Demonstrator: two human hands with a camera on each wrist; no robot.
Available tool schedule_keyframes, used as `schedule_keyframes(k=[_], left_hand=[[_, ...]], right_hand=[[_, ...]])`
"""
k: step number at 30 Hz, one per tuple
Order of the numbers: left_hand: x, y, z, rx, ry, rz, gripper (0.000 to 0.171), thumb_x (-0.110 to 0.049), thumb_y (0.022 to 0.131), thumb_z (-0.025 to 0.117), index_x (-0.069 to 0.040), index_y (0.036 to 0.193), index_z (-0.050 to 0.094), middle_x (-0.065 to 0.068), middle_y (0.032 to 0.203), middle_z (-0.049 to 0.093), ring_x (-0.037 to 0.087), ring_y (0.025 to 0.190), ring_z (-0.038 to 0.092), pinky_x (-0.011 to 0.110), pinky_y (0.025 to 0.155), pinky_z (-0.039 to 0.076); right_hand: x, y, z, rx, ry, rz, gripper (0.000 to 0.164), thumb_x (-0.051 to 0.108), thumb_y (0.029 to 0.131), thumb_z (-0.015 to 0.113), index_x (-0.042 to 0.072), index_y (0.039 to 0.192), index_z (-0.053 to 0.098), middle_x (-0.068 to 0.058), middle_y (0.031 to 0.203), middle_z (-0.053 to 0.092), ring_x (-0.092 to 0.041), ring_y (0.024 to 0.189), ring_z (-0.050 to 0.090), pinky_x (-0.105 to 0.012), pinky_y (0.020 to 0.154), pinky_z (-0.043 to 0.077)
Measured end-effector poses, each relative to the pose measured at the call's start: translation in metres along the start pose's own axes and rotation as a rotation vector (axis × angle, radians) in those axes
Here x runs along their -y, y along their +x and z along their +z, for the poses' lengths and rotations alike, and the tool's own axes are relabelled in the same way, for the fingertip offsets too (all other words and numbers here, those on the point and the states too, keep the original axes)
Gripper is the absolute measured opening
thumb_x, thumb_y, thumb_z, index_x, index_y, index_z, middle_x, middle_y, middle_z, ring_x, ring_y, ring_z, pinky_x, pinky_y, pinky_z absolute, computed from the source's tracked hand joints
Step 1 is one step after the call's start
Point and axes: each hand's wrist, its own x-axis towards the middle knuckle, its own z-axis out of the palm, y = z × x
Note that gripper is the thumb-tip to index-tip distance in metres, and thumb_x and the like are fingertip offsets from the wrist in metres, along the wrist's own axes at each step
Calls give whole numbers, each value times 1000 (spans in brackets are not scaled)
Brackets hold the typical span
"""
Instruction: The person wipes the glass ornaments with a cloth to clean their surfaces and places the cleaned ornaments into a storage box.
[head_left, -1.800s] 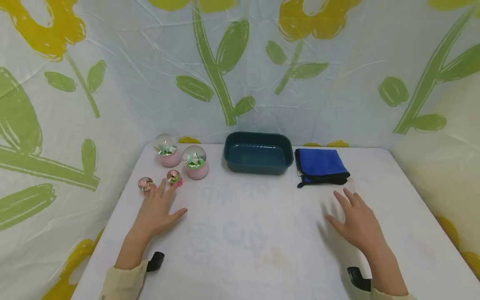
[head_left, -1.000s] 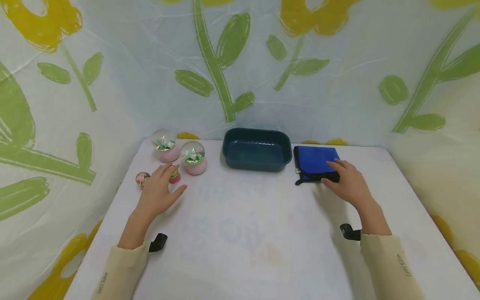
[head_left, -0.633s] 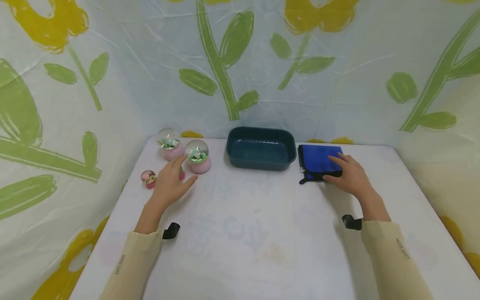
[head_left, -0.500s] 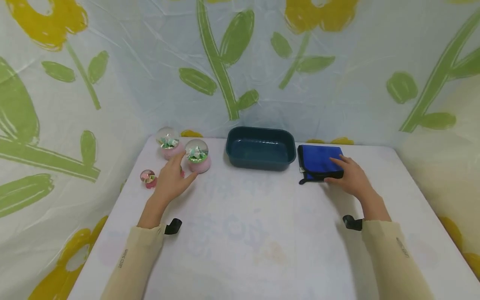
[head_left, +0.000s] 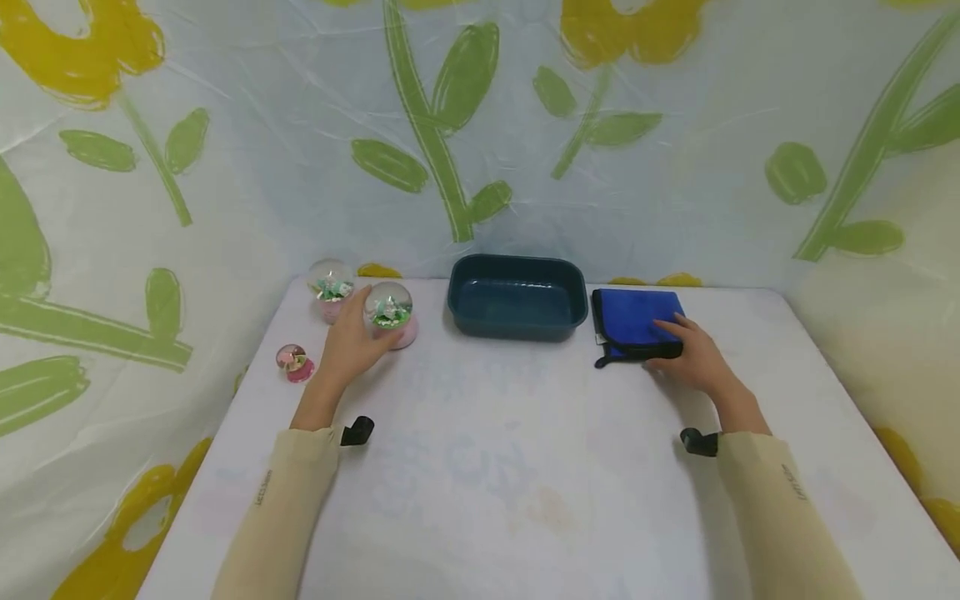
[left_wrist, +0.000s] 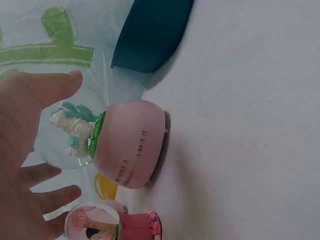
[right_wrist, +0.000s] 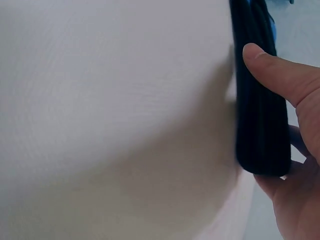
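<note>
In the head view, my left hand (head_left: 351,340) is spread around a snow globe (head_left: 390,308) with a pink base. The left wrist view has the thumb along one side of its clear dome and straight fingers on the other; the pink base (left_wrist: 132,142) stands on the table. A small snow globe (left_wrist: 135,226) beside those fingers is hidden by the hand from above. My right hand (head_left: 701,358) is at the near right corner of a folded blue cloth (head_left: 637,317) with black edging. Its thumb (right_wrist: 272,70) lies against the cloth's thick black edge (right_wrist: 262,130), other fingers beyond it.
A dark teal rectangular bin (head_left: 517,321) stands at the back middle of the white table (head_left: 487,500). Another large snow globe (head_left: 330,287) is behind the left hand, and a small pink one (head_left: 295,362) is left of it. A flower-printed sheet (head_left: 637,183) encloses the table.
My left hand has moved forward and right from the small globes to the nearer large snow globe. The right hand has reached forward to the blue cloth, then stayed there.
</note>
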Motion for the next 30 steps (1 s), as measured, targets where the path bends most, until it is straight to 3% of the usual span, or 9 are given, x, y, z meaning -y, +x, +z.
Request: schedule_keyframes(k=[4, 10, 17, 23, 30], left_hand=[[2, 11, 4, 5, -25, -26, 97, -41, 77, 81, -6, 150, 28, 16, 149, 35, 34, 136, 33, 54, 107, 30], [-1, 16, 10, 18, -82, -76, 99, -40, 75, 83, -7, 150, 28, 17, 149, 33, 35, 136, 31, 56, 106, 30], [-8, 15, 12, -27, -83, -165, 98, -45, 72, 84, -16, 149, 30, 11, 149, 34, 33, 134, 35, 76, 90, 26], [-6, 16, 19, -70, -105, -116, 92, -37, 74, 85, -10, 145, 34, 15, 144, 39, 33, 130, 39, 67, 96, 32], [-7, 17, 18, -89, -142, -65, 89, -31, 76, 84, -5, 145, 33, 18, 144, 39, 34, 131, 38, 57, 102, 34]], right_hand=[[-3, 7, -2, 17, -5, 19, 84, 29, 83, 78, 3, 149, 34, -32, 155, 4, -56, 138, 4, -71, 103, 15], [-8, 10, 0, 52, -23, 48, 88, 34, 83, 77, 5, 151, 30, -33, 155, 0, -60, 135, 4, -73, 100, 17], [-9, 11, 7, 1, -3, 51, 84, 32, 81, 79, 4, 148, 36, -34, 154, 2, -62, 134, 6, -73, 100, 17], [-10, 8, 9, -6, 60, 127, 96, 46, 78, 79, 4, 150, 30, -41, 149, -8, -65, 132, 4, -74, 100, 17], [0, 7, 8, 14, 216, 209, 110, 57, 76, 75, 6, 155, 17, -38, 152, 4, -57, 137, 9, -68, 104, 18]])
